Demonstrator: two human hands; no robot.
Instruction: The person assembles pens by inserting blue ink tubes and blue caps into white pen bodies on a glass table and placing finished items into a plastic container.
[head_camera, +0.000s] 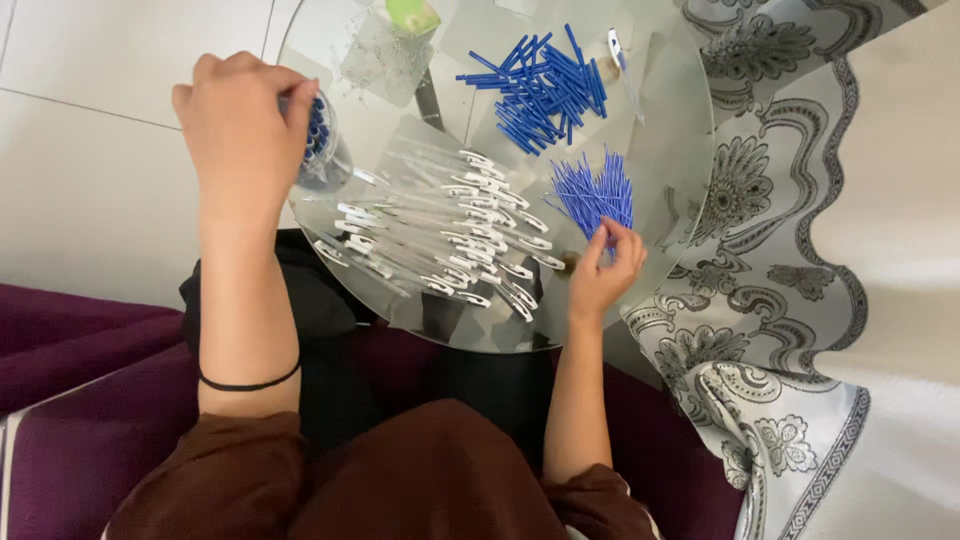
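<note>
L hand (243, 130) grips cup (322, 150), R hand (603, 270) pinches refills (595, 192).

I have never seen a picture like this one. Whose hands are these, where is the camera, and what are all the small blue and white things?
The camera sits on a person's head and looks down, so both hands are that person's own. They work at a round glass table. The left hand grips a small clear cup with blue pieces inside. The right hand pinches at a bunch of thin blue sticks. Between the hands lies a row of clear tubes with white clips. Farther back lies a pile of thicker blue tubes.
</note>
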